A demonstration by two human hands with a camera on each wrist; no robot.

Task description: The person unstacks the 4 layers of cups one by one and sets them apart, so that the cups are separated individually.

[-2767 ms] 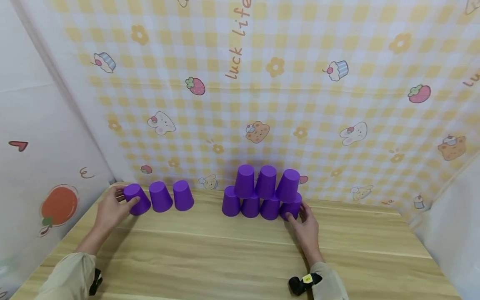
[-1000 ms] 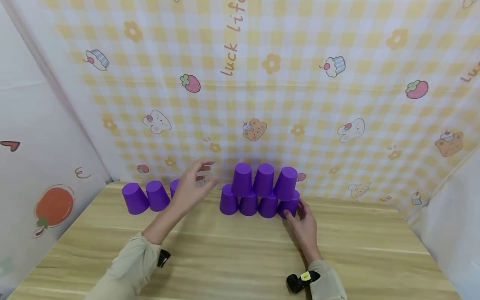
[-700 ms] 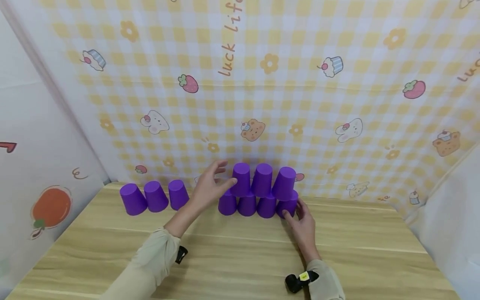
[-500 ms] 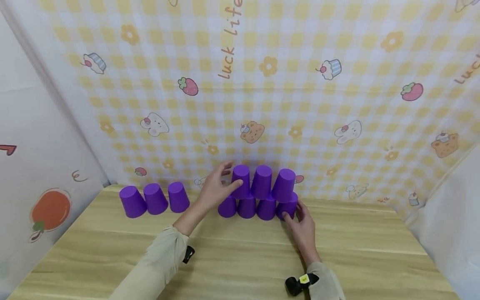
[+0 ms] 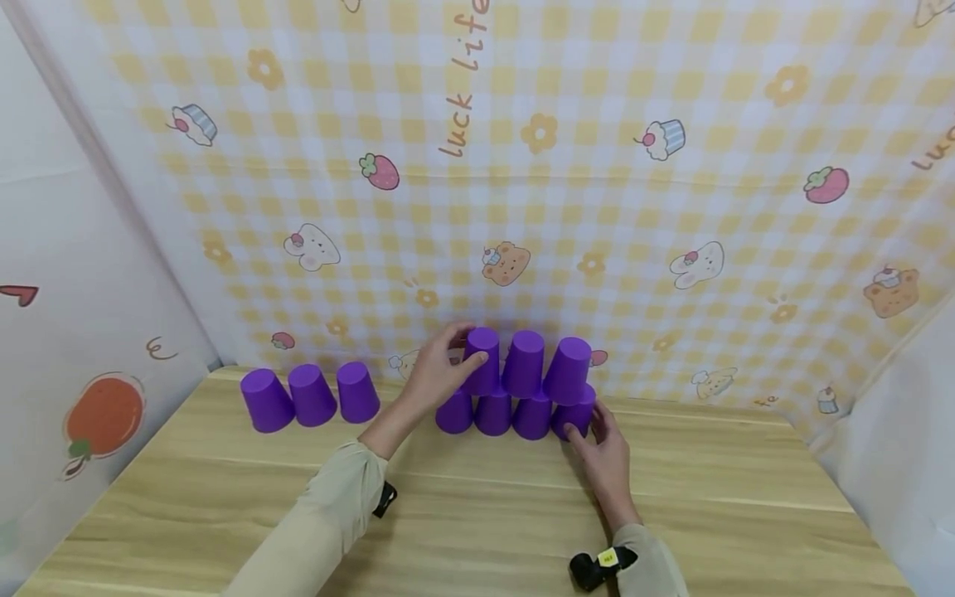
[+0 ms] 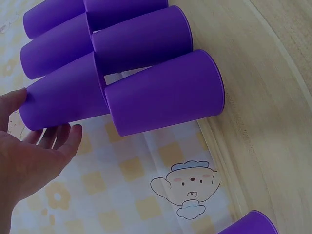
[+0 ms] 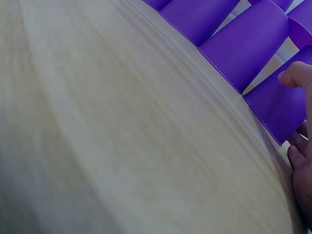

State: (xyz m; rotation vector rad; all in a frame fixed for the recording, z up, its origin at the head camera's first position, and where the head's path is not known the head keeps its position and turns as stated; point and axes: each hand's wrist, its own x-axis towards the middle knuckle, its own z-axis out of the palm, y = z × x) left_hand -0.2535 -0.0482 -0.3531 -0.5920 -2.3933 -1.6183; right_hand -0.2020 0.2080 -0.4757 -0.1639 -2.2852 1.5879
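Since the earliest picture, the left hand (image 5: 440, 373) has been carried away from the row of three cups (image 5: 309, 395) at the left of the cup pyramid (image 5: 522, 385) and across to the pyramid's upper left cup (image 5: 482, 356). That cup is now met by the thumb on its near face and by the fingers behind its top; in the left wrist view the fingers are seen lightly curved about its closed end, so a loose grasp rather than a tight one is shown. The right hand (image 5: 606, 452) has been kept where it was, at the pyramid's lower right cup (image 5: 578, 412), whose side is touched by the thumb and by bent fingertips (image 7: 298, 151). The pyramid is stood upside down on the wooden table (image 5: 477, 522), four cups below and three above, close against the checked backdrop (image 5: 597, 166). The row of three is left standing apart, well to the left of the pyramid, untouched by either hand. Beige sleeves (image 5: 328, 522) are worn on both arms.
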